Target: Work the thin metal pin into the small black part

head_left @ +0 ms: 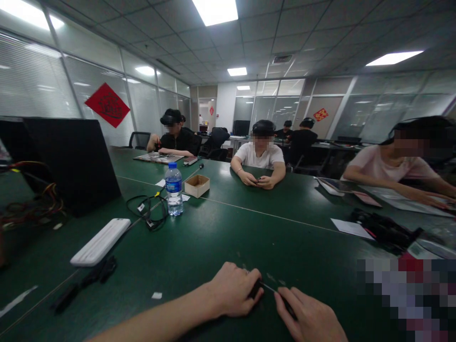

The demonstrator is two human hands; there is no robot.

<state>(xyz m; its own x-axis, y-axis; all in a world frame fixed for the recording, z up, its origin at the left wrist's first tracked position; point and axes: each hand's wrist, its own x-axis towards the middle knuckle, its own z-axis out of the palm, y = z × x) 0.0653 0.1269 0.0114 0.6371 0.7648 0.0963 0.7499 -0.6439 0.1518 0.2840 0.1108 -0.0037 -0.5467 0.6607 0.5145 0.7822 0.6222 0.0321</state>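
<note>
My left hand (235,290) is closed around a small black object (255,288), most of it hidden by the fingers. To its right, my right hand (309,314) grips a screwdriver (289,306) by what looks like a dark handle. The screwdriver's thin metal shaft points left and meets the black object at my left fingertips. Both hands are low over the green table (213,247), close to its near side. A few pale smudges or scraps lie just beyond the fingers, too blurred to name.
A water bottle (174,190), an open cardboard box (197,185) and a black cable (151,223) are ahead on the left. Nearer lie a white power bank-like slab (100,242) and black straps (85,282). Black gear (384,230) sits right. Several people (258,152) sit around.
</note>
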